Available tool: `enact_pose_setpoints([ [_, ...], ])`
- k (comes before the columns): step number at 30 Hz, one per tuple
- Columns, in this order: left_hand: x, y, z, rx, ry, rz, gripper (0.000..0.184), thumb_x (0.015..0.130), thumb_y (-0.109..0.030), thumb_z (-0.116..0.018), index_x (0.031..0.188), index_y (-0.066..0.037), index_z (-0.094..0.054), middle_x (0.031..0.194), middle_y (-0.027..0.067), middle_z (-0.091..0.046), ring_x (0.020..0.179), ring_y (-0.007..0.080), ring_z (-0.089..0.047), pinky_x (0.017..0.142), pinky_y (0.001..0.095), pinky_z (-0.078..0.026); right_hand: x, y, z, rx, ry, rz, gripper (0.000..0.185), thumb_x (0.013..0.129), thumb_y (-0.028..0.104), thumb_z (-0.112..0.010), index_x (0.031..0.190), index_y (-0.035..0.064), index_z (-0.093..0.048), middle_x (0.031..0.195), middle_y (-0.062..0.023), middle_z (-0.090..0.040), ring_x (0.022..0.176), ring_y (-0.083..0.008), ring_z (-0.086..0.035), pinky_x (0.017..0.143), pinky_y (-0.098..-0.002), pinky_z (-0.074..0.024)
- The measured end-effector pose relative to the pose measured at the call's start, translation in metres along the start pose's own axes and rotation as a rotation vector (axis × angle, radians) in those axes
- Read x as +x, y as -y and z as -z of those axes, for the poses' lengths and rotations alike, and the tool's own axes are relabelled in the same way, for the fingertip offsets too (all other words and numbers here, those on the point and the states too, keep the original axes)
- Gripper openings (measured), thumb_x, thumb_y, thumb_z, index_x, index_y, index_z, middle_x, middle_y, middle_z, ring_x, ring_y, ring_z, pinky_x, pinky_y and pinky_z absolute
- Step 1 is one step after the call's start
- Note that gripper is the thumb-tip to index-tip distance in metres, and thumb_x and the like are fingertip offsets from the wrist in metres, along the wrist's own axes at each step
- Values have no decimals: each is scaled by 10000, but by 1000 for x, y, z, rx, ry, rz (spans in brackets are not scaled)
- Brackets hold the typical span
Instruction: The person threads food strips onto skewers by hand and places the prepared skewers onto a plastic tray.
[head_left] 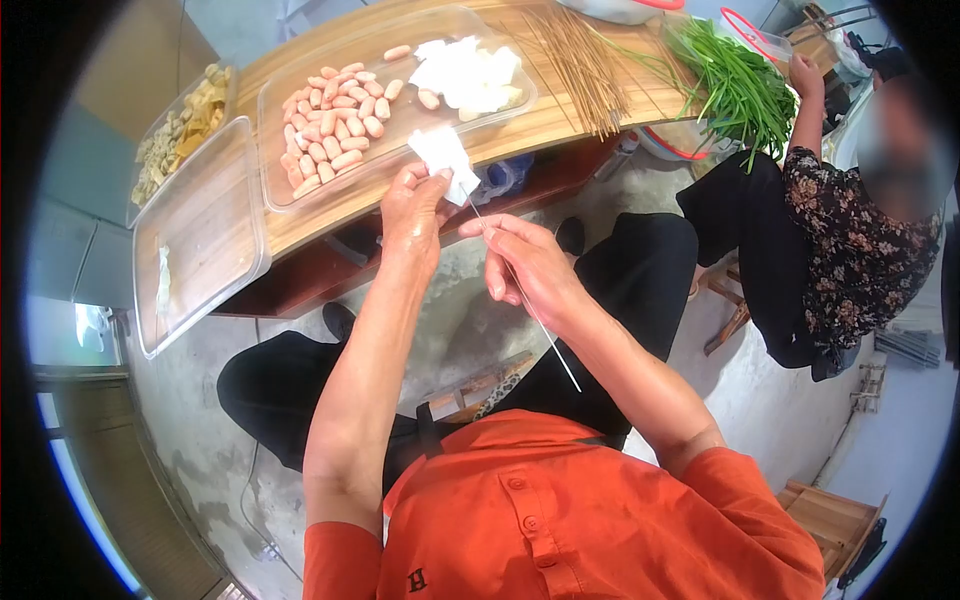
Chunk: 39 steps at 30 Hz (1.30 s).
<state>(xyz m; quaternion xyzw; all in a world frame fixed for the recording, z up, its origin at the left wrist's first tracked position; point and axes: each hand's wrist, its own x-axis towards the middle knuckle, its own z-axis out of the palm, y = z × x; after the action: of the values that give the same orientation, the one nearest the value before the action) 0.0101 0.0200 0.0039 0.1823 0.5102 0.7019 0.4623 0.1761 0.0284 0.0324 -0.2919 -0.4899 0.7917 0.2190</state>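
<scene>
My left hand (412, 208) pinches a flat white piece of food (440, 152) near the front edge of the table; its exact kind is unclear. Closed around a thin skewer (548, 335) is my right hand (530, 262). The skewer's upper end meets the white piece; whether it has pierced it I cannot tell. Its other end slants down over my lap. Just beyond my hands, a clear plastic tray (268, 150) holds many small pink sausages (330, 120) and a heap of similar white pieces (468, 75).
A clear tray (205, 300) at the left holds one white strip (163, 280). Behind it is a container of yellow and pale food (185, 125). Loose skewers (575, 65) lie on the wooden table (540, 150). At right, a person (850, 230) sits by green chives (735, 85).
</scene>
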Motion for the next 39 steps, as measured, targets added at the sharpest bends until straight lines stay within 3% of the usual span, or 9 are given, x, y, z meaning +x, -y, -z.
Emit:
enact_pose_setpoints([
  [5, -5, -8, -2, -77, 72, 61, 260, 930, -171, -583, 1149, -46, -517, 1062, 115, -631, 923, 218, -626, 822, 376, -514, 17, -12, 3, -20, -37, 34, 256, 995, 199, -460, 1139, 28, -586, 564, -17, -523, 447, -60, -407, 420, -202, -289],
  [12, 10, -14, 1, -245, -4, 143, 336, 908, -233, -625, 1190, -72, -537, 1065, 84, -608, 1014, 225, -574, 859, 434, -471, 23, -14, 8, -93, -46, 29, 242, 999, 210, -473, 1134, 56, -603, 570, 5, -518, 481, -49, -432, 439, -192, -297],
  [17, 14, -14, -6, -215, -106, 87, 281, 906, -237, -634, 1124, -66, -588, 1040, 53, -615, 952, 170, -582, 786, 371, -478, 28, -15, 12, -106, -42, 40, 251, 1002, 211, -468, 1145, 55, -603, 574, 8, -524, 480, -44, -427, 443, -187, -298],
  [24, 20, -6, -2, -245, -104, 103, 310, 894, -178, -644, 1159, -37, -567, 1030, 80, -601, 931, 208, -577, 752, 395, -498, 35, -9, 8, -83, -45, 30, 248, 1002, 221, -468, 1129, 61, -608, 574, 11, -522, 484, -44, -424, 451, -187, -301],
  [29, 16, -6, -5, -204, -83, 106, 262, 896, -170, -642, 1096, -15, -574, 978, 80, -593, 871, 216, -580, 652, 345, -552, 44, -3, 7, -87, -20, 67, 249, 1003, 219, -439, 1097, 76, -620, 570, 6, -526, 491, -48, -429, 468, -209, -308],
  [33, 11, -13, -8, -174, -24, 75, 220, 901, -174, -638, 1052, -22, -584, 959, 79, -597, 844, 212, -585, 642, 321, -561, 42, 3, 6, -73, -17, 65, 251, 1000, 242, -471, 1101, 61, -612, 583, 8, -522, 488, -45, -426, 450, -187, -298],
  [35, 4, -21, -16, -153, -51, 24, 192, 917, -188, -617, 984, -9, -605, 847, 72, -616, 730, 163, -601, 597, 275, -525, 40, 8, 2, -58, -26, 86, 259, 1002, 245, -465, 1105, 54, -607, 577, 0, -523, 469, -50, -416, 437, -191, -293],
  [39, -17, -18, -18, -192, -9, 53, 208, 907, -186, -636, 1025, -21, -589, 915, 75, -611, 808, 210, -597, 670, 327, -556, 12, 18, -1, -70, -10, 22, 251, 1001, 218, -442, 1098, 52, -603, 560, -12, -528, 452, -53, -414, 434, -204, -300],
])
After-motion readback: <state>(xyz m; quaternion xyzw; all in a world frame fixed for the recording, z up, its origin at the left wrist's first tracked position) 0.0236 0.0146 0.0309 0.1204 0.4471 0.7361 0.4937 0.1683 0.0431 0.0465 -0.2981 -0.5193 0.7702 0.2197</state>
